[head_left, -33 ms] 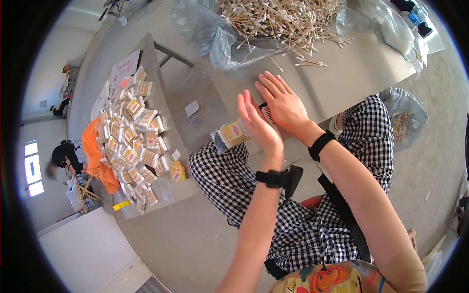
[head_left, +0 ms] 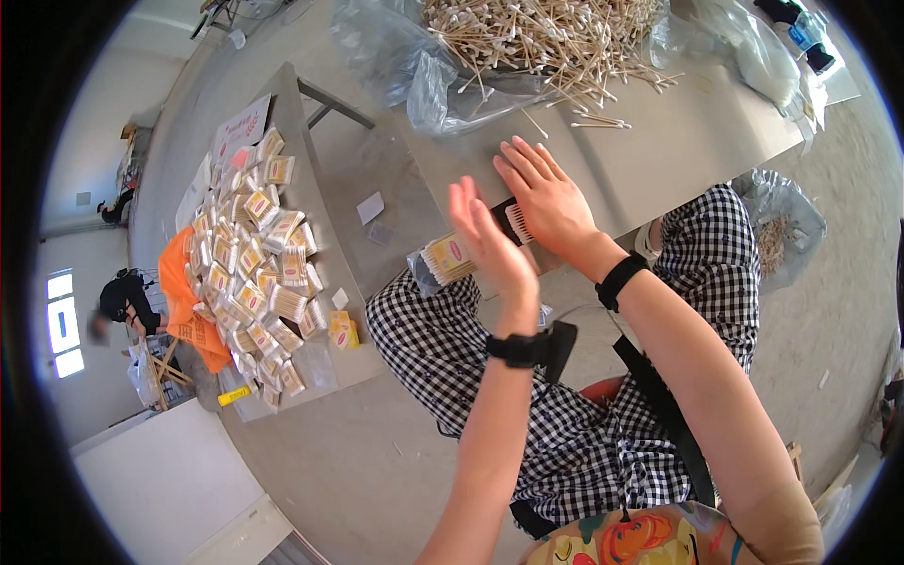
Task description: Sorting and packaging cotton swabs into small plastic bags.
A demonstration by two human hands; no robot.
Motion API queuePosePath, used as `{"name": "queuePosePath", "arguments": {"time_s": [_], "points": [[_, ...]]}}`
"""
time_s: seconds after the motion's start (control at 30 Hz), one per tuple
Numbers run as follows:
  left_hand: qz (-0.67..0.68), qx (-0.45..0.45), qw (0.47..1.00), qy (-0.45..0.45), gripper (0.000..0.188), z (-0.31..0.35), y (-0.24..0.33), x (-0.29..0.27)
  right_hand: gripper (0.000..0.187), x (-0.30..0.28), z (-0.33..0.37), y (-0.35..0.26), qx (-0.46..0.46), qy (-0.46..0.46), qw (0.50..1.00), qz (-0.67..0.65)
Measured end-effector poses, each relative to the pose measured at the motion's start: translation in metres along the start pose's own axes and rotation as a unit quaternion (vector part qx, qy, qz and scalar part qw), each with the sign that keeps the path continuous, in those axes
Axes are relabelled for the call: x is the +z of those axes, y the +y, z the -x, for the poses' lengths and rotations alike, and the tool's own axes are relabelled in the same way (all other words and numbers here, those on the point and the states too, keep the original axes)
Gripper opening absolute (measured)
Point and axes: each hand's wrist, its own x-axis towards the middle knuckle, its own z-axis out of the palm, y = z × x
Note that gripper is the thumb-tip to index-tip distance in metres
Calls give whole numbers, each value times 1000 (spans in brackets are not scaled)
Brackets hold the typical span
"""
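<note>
My right hand point(head_left: 553, 201) lies with its fingers stretched out over a row of cotton swabs point(head_left: 517, 224) at the near edge of the table. The swab tips show beside its palm, against a dark strip; what lies under the palm is hidden. My left hand point(head_left: 492, 243) stands on edge just left of it, fingers extended and slightly smeared by motion. Left of that hand is a pack of cotton swabs point(head_left: 446, 256) with a yellow label, partly covered by the hand; I cannot tell whether they touch.
A large heap of loose cotton swabs point(head_left: 556, 42) lies on clear plastic point(head_left: 452, 104) at the far side of the table point(head_left: 678, 141). On a side table at left are many packed swabs point(head_left: 250, 273), an orange bag point(head_left: 179, 292) and a yellow tube point(head_left: 234, 396). A plastic bag point(head_left: 800, 226) hangs at right.
My left hand has shifted a little to the left, away from my right hand, showing more of the dark strip between them. My right hand stays in place.
</note>
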Motion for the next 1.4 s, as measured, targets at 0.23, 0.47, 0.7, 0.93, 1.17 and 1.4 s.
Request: {"name": "queuePosePath", "arguments": {"time_s": [0.23, 0.47, 0.7, 0.93, 1.17, 1.4], "points": [[-481, 117, 861, 119, 43, -59, 22, -119, 48, 4, -5, -3, -24, -14, 1000, 2], [-475, -46, 878, 41, 58, -52, -3, -99, 49, 13, -13, -23, -20, -34, 999, -20], [-390, -38, 920, 24, 54, -54, -7, -96, 48, 13, -11, -21, -18, -34, 999, -22], [-526, -32, 849, 40, 50, -50, 11, -90, 47, 19, -16, -44, -4, -23, 998, -66], [-550, 3, 834, 37, 46, -47, 15, -86, 46, 25, -24, -80, 54, -7, 962, -268], [-510, -5, 854, -106, 36, -51, 38, -108, 47, 12, -23, -63, 250, 7, 718, -650]]}}
